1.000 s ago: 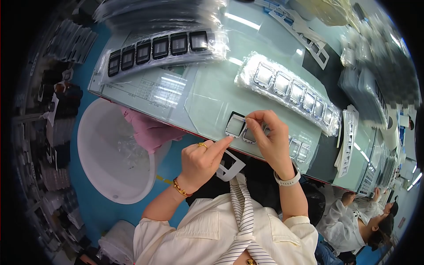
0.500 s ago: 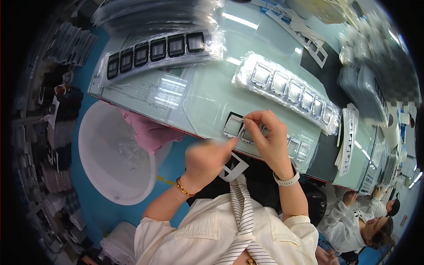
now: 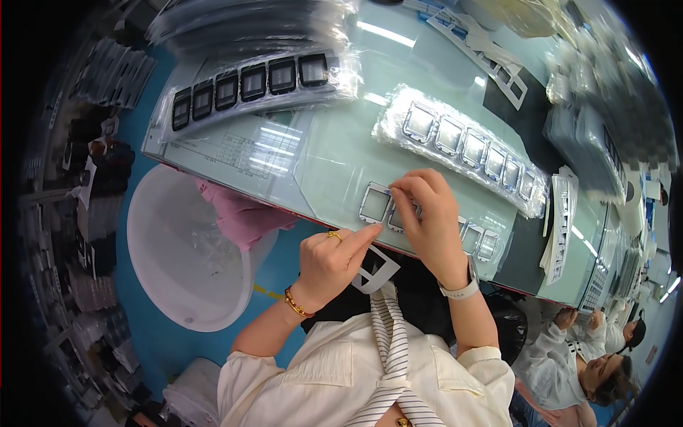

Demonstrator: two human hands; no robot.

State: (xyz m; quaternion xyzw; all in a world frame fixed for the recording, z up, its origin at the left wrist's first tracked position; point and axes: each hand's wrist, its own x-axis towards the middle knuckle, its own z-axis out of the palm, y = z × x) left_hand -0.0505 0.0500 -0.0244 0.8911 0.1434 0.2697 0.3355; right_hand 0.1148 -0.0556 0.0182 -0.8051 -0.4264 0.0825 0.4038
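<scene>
A person in a cream shirt and a striped tie is leaning over a glass-topped counter, working with both hands close together near its edge. A pale-rimmed rectangular panel is lying flat there, at the left end of a row that is running on beneath the right hand. That hand is narrowing its thumb and index finger to a pinch at the panel's upper right corner; I cannot tell whether it is gripping anything. The left hand is curling most of its fingers and pointing its index toward the panel's lower right corner; whether the fingertip is touching, I cannot tell. More silvery panels are showing just right of the right hand. Beyond, a clear plastic-wrapped strip of pale frames is lying at a slant, and to the left a strip of dark-framed panels is resting in plastic. A white tub is standing below the counter, a pink cloth draping over its rim. At the right, a co-worker in white is sitting alongside.
</scene>
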